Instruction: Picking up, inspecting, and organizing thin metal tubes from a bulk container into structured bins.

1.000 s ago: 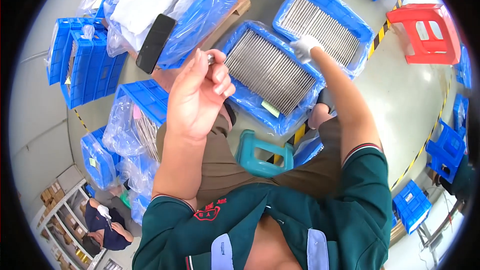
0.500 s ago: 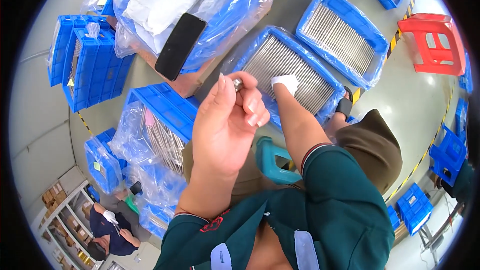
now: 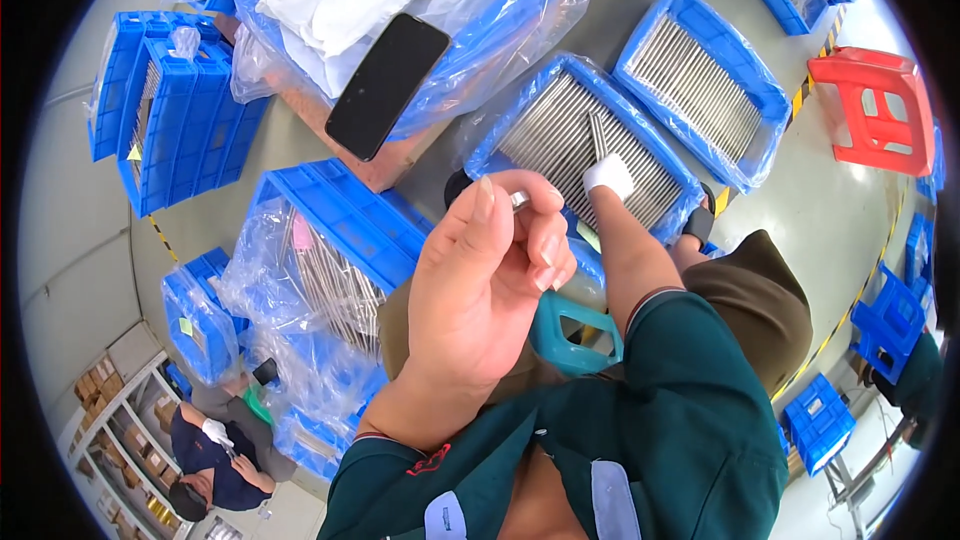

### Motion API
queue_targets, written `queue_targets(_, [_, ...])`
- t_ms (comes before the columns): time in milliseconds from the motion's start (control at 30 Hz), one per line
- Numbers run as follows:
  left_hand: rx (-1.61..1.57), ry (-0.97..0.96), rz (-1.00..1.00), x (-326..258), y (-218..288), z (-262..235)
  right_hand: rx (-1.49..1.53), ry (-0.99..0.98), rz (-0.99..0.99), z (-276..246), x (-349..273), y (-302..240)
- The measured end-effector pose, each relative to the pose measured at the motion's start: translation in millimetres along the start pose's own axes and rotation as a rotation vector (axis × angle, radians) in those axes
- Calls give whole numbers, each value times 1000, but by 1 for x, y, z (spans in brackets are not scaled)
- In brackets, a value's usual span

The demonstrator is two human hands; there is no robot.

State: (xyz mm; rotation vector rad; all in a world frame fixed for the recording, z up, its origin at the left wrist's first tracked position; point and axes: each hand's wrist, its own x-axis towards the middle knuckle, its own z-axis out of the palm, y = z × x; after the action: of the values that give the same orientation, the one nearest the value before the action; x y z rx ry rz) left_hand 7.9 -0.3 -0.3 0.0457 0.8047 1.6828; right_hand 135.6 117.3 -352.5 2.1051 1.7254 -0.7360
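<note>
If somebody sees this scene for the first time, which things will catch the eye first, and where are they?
The left hand, raised large in the middle, pinches a small metal piece at its fingertips. Behind it, the right hand, in a white glove, lifts thin metal rods from a blue tray packed with them. A black phone lies on plastic-wrapped blue trays at the upper left, and a red stool stands at the right.
</note>
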Motion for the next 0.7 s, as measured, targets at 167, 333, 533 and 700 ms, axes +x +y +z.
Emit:
queue_targets(167, [-93,-64,-27,6,-6,3,720,-537,-8,7,58,59])
queue_targets(333, [-34,2,-16,8,-11,2,1528,-1144,226,0,20,66])
queue_targets(533, [88,-6,92,18,-25,-9,1906,-1264,-33,-55,-40,43])
queue_targets(700, [193,303,120,25,-53,-10,2127,-985,-457,-179,-102,14])
